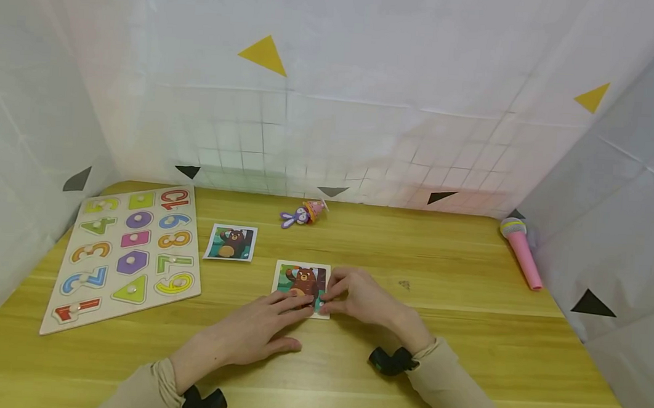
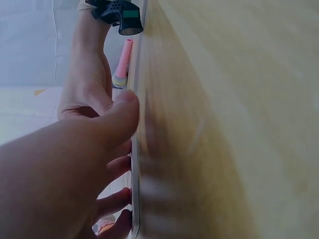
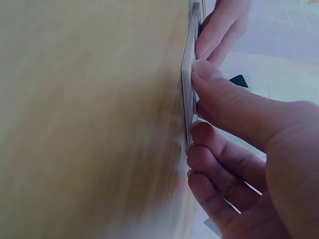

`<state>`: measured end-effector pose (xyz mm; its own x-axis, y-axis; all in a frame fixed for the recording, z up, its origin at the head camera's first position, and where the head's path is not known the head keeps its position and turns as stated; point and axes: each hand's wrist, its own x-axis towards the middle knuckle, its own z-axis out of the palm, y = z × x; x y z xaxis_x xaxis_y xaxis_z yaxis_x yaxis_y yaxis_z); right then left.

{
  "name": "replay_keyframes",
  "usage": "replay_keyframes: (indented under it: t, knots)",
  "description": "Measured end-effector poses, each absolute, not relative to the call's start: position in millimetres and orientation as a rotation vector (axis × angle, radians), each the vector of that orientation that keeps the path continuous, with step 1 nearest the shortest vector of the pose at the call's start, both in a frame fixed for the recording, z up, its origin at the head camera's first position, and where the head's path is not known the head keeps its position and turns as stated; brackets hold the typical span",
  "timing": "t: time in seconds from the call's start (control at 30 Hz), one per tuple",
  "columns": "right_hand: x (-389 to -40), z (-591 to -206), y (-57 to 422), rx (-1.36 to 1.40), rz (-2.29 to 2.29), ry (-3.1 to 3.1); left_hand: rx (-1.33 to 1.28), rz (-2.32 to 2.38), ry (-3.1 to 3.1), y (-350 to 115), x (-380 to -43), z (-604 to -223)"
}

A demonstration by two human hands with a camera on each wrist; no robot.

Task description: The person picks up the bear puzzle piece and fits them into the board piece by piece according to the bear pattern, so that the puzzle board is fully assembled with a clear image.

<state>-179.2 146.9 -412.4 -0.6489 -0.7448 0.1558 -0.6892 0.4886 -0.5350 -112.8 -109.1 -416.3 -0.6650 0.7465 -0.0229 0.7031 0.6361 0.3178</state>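
A small square bear puzzle (image 1: pixel 304 277) with a pale frame lies on the table, a brown bear against teal and green. My left hand (image 1: pixel 259 327) lies across its lower part, fingers fairly straight and thumb out on the wood. At the right edge, my right hand (image 1: pixel 358 295) has its fingers curled, with thumb and index finger gripping the puzzle's lower right part. The right wrist view has the puzzle's thin edge (image 3: pixel 187 94) side-on, the right thumb (image 3: pixel 209 72) on its face and other fingertips along the edge. The hands hide the lower part of the picture.
Up and left of the puzzle lies a matching bear picture card (image 1: pixel 230 243). A number-and-shape peg board (image 1: pixel 186 281) fills the left side. Farther back is a purple rabbit toy (image 1: pixel 302 215) with a pink hat; a pink microphone (image 1: pixel 524 256) lies far right. White sheets (image 1: pixel 352 144) surround the table.
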Motion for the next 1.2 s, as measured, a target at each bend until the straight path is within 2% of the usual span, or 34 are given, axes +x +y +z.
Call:
replay_keyframes:
  t: [0.6, 0.93, 1.2]
  knots:
    - [-180.3, -410.1, 145.9, -1.235, -0.857, 2.618, 1.15, 0.39, 2.703, -105.4, -112.5, -415.6]
    - [-176.5, -412.8, 150.7, -1.228, -0.888, 2.628, 1.203, 0.366, 2.694, -101.7, -110.5, -413.2]
    - [-173.2, -416.6, 153.5, -1.283, -0.883, 2.656, 1.109, 0.44, 2.641, -97.6, -109.6, -410.3]
